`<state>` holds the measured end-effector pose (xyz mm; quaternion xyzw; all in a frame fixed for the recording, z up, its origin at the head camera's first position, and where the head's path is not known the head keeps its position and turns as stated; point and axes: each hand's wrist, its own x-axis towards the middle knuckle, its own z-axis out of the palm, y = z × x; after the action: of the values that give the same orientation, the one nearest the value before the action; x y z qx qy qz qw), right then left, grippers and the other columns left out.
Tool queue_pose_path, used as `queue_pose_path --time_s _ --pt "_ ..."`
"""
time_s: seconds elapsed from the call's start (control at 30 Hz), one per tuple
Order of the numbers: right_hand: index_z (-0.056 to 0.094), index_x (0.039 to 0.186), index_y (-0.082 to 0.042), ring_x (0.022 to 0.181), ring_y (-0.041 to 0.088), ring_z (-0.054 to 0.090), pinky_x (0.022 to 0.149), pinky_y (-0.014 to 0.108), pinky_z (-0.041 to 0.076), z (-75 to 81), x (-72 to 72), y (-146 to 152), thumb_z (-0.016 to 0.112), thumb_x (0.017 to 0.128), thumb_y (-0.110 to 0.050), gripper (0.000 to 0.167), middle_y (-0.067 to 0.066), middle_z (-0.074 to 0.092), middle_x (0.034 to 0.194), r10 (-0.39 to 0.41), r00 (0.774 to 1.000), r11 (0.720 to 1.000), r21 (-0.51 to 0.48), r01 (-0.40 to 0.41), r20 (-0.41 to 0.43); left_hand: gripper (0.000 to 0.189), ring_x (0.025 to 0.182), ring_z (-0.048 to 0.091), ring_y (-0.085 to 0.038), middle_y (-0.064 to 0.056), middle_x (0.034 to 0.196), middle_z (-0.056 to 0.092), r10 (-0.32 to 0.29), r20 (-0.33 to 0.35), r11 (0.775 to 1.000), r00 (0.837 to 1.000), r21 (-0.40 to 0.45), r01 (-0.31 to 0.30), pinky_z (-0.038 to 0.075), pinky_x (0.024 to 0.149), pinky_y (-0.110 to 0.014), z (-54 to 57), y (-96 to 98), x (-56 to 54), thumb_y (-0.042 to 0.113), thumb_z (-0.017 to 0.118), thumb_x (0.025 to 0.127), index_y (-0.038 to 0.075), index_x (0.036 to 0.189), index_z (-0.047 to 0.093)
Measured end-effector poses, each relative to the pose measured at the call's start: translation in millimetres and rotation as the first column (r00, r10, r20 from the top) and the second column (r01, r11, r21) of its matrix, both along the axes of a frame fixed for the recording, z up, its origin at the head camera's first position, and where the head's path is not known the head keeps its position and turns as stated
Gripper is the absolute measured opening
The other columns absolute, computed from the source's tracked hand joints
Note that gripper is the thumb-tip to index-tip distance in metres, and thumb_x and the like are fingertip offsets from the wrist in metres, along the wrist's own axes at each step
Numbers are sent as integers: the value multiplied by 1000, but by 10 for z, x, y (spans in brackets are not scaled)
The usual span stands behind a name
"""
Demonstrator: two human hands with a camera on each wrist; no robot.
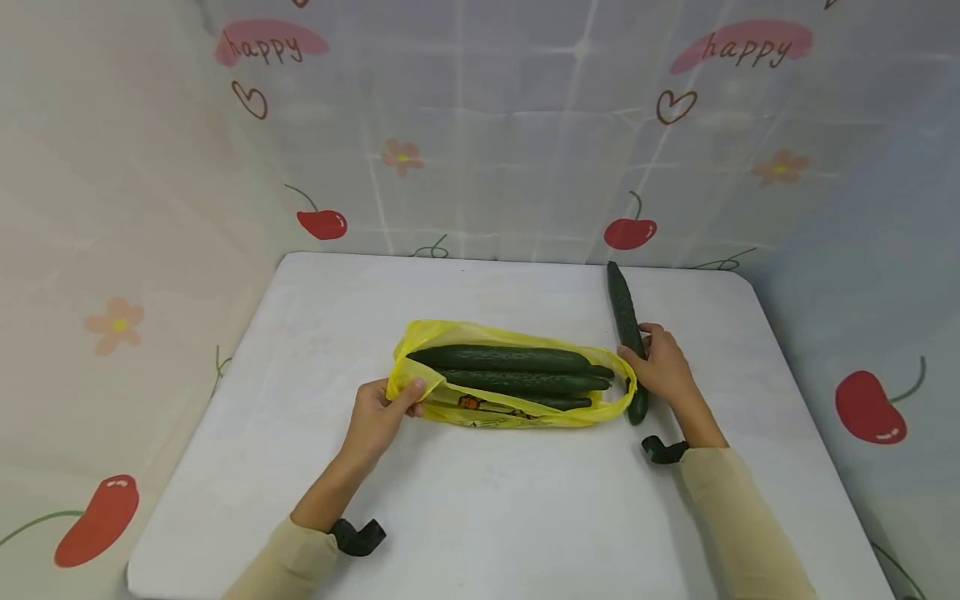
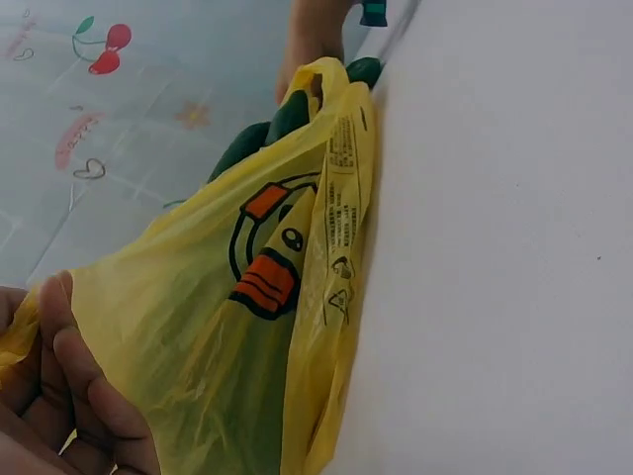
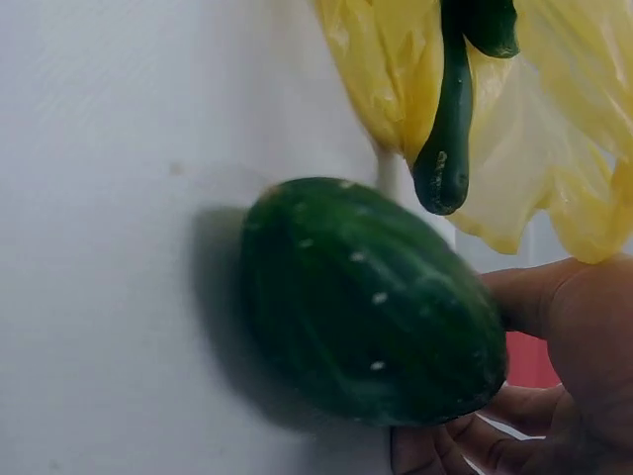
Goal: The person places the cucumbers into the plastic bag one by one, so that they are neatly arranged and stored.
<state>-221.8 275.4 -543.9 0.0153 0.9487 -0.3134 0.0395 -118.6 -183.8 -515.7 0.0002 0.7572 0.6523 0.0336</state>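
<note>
A yellow plastic bag [image 1: 480, 417] lies on its side on the white table, with several dark green cucumbers [image 1: 502, 359] inside and its mouth facing right. My left hand [image 1: 378, 417] pinches the bag's left edge between thumb and fingers; in the left wrist view the bag's film [image 2: 198, 327] stretches away from that hand. Just right of the bag's mouth, my right hand [image 1: 663, 371] grips a separate cucumber [image 1: 621, 300] that points toward the table's far edge. The near end of this cucumber [image 3: 366, 307] fills the middle of the right wrist view.
The white table [image 1: 510, 517] has rounded corners. Behind it and at both sides hangs a printed curtain [image 1: 510, 167] with cherries, flowers and hearts. A black wrist strap piece [image 1: 358, 537] sits at the left wrist and another [image 1: 664, 450] at the right.
</note>
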Motion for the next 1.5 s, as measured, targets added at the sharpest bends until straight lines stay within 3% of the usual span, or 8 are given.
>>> queue_pose_path --time_s 0.17,0.33,0.53,0.7,0.9,1.13,1.33,1.5 --pt "33 161 11 126 52 57 106 68 48 -20 -43 48 62 107 -38 78 38 54 141 -1 999 1000 0 1 32 36 72 61 -7 11 68 70 -5 8 999 1000 35 4 54 74 -24 53 -34 24 21 67 107 -14 97 70" --pt "34 161 9 127 52 57 107 68 49 -26 -44 64 61 107 -38 77 38 54 143 -10 999 1000 -1 10 32 36 71 58 -8 7 66 65 -37 -18 998 999 47 38 51 73 -25 66 -58 42 18 64 108 -15 95 65" --pt "34 160 11 130 56 56 105 69 49 20 -22 92 52 111 -30 66 41 52 145 -13 1000 1000 -12 13 13 32 72 58 -8 5 67 65 -91 -58 994 994 48 94 50 73 -28 77 -75 68 16 62 108 -12 94 66" --pt "35 160 11 131 60 54 105 72 47 80 15 176 48 113 -22 59 42 49 148 -19 1000 1000 -1 19 -6 30 72 58 -8 10 67 64 -96 -80 994 992 50 101 49 73 -25 92 -73 86 15 62 108 -9 91 68" --pt "41 157 10 131 61 51 105 75 43 92 99 311 49 112 -15 52 42 50 147 -3 997 1000 -1 3 -80 29 72 58 -8 6 67 64 -96 -90 994 991 49 101 49 72 -28 103 -69 93 13 62 108 -7 90 68" --pt "52 149 6 113 53 56 91 67 42 121 240 463 58 106 -5 45 38 58 138 65 949 997 -30 -78 -308 28 71 57 -8 7 68 64 -103 -97 993 990 53 109 48 71 -24 120 -59 101 12 61 109 -8 91 68" --pt "54 149 1 115 50 50 91 60 37 202 332 477 62 104 -1 46 35 59 138 99 907 991 -41 -127 -410 28 72 58 -8 4 68 64 -92 -107 994 990 48 97 48 71 -25 152 -54 115 11 61 108 -9 90 68" --pt "58 148 -3 106 34 47 86 43 33 302 424 418 68 100 4 50 28 63 128 143 871 985 -17 -171 -470 29 71 58 -6 9 67 64 -84 -118 995 989 53 90 48 70 -25 172 -56 113 10 60 108 -10 88 66"
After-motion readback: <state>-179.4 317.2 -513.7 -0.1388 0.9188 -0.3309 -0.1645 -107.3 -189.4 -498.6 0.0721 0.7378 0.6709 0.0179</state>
